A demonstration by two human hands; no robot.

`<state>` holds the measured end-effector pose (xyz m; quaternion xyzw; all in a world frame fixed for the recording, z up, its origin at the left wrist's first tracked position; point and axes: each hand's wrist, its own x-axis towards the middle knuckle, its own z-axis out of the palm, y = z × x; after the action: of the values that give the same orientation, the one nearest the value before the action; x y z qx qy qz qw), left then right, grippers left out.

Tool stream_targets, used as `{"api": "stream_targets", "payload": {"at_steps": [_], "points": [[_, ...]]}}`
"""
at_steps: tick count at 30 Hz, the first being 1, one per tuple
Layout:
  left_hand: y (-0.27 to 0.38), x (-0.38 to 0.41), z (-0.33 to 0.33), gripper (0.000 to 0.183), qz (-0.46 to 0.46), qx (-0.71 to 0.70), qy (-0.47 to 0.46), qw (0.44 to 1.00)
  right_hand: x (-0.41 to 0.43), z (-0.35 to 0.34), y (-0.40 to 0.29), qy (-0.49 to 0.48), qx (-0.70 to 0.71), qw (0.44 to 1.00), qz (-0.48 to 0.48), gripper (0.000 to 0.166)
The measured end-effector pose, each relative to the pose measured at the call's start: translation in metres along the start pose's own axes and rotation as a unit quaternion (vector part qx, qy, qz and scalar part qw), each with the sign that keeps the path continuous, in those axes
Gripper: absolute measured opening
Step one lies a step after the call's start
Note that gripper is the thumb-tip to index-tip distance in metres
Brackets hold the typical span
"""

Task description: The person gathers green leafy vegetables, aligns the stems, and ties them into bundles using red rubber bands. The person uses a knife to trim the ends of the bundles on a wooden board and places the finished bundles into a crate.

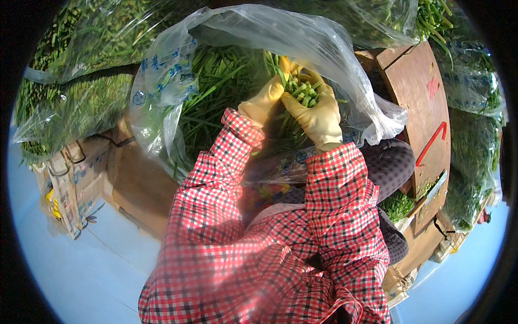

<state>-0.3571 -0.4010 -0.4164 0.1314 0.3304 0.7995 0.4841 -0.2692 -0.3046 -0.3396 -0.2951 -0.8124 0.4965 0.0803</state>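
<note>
My left hand (265,97) and my right hand (319,117) wear cream rubber gloves with yellower fingers. They meet around a bunch of green stems (306,94), whose pale cut ends face up towards me. The right thumb and fingers curl round the bunch, while the left hand grips its left side; some left fingers are hidden behind the stems. Both hands are inside the mouth of a large clear plastic bag (263,20) with blue printing. Loose long green leaves (218,77), which look like Chinese chives, fill the bag's left part.
Right of the bag stands a brown board (421,101) with a red mark. More film-wrapped greens (81,101) are stacked at left, and others (471,162) at far right. A wooden crate (77,182) with metal clasps stands lower left. My bent knee (390,166) is beside the bag.
</note>
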Motion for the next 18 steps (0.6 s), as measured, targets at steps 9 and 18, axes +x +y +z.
{"api": "stream_targets", "payload": {"at_steps": [9, 18], "points": [[0.017, -0.023, 0.024, 0.066, -0.023, -0.057, 0.072, 0.996, -0.004, 0.000, -0.010, -0.030, -0.046, 0.994, -0.099, 0.061], [-0.013, -0.008, 0.006, 0.098, 0.024, -0.106, 0.103, 0.989, -0.003, 0.006, 0.000, -0.141, 0.106, 0.981, 0.075, 0.044]]}}
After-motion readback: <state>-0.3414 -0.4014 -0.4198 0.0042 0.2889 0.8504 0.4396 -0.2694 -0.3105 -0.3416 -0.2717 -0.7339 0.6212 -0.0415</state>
